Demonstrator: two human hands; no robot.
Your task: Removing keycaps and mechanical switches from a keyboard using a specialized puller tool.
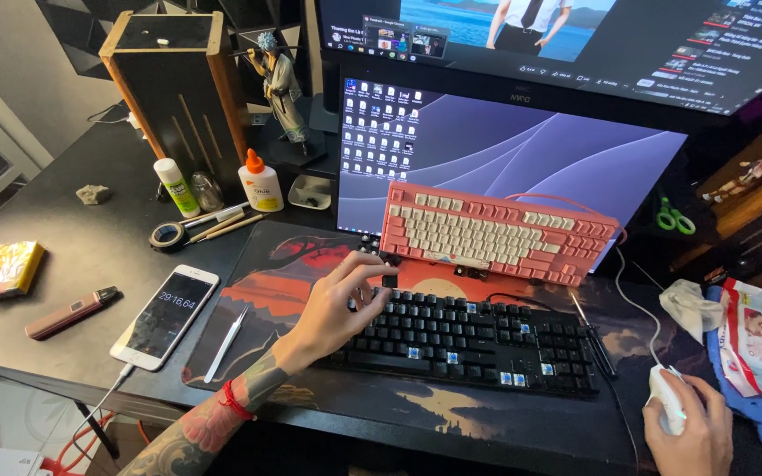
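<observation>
Home computer desk: monitors (504,159), keyboards (469,339), figurine (280,84).

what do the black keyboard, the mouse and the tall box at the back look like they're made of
Black keyboard under the left hand: likely matte plastic, since the keycaps show a dull, even sheen. Mouse under the right hand: probably glossy white plastic, going by its smooth bright shell. Tall box: wood frame with visible brown grain on the edges; its dark panels could be painted board.

Left hand (339,304) on black keyboard (478,339), right hand (685,432) over white mouse (666,398)
</observation>
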